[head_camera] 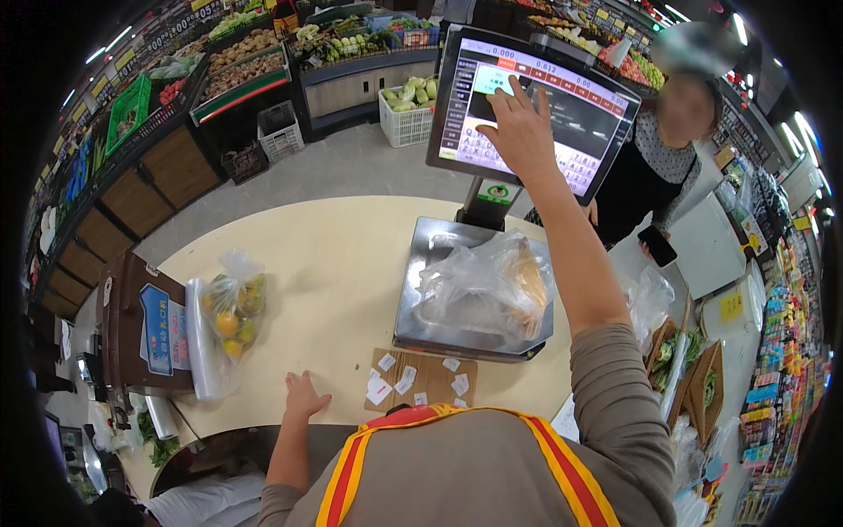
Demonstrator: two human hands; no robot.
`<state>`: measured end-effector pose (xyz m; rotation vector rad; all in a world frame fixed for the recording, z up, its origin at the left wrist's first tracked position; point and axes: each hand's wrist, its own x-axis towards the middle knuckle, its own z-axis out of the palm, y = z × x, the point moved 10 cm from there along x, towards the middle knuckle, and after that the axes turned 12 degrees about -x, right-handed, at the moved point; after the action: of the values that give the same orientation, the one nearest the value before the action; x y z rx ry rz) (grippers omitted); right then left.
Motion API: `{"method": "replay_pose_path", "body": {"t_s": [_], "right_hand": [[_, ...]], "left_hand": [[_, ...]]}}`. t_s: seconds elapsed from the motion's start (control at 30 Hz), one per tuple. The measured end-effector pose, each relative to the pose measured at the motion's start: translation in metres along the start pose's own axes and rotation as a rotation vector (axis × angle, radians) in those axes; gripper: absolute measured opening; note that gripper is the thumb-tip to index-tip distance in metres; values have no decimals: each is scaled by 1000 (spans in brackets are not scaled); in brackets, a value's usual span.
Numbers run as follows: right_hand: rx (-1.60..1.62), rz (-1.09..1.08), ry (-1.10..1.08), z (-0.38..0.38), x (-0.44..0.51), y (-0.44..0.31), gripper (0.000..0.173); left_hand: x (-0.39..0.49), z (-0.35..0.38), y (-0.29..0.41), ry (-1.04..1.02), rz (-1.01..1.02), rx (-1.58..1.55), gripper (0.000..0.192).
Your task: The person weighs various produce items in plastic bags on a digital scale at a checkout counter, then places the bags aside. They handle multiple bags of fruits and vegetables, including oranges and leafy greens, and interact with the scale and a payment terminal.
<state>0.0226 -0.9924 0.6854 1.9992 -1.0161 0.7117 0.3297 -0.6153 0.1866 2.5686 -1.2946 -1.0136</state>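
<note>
My right hand (523,132) is raised with fingers spread over the touchscreen (573,109) of a weighing scale, a fingertip near the upper left part of the display. Below the screen, a clear plastic bag (487,283) with something orange-yellow inside lies on the scale's metal platform (421,263). My left hand (304,395) rests on the pale countertop (316,296) with nothing in it, its fingers apart. Between that hand and the scale is a piece of cardboard (427,379) with several small white labels stuck on it.
A knotted bag of orange and green citrus fruit (234,309) sits by a plastic bag roll (201,336) and a brown machine (145,323) at left. Beyond the screen stands a person (658,151) holding a phone (656,246). Woven baskets (701,395) of greens are at right.
</note>
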Motion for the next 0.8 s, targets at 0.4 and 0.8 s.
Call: {"method": "replay_pose_path", "body": {"t_s": [0.4,0.8], "right_hand": [[204,483,-235,-38,-296,85,35],[814,1235,-557,48,-583,13,25]], "left_hand": [[12,-61,91,-1,307,-210,80],[-36,-103,427,190,975,-578,87]]}}
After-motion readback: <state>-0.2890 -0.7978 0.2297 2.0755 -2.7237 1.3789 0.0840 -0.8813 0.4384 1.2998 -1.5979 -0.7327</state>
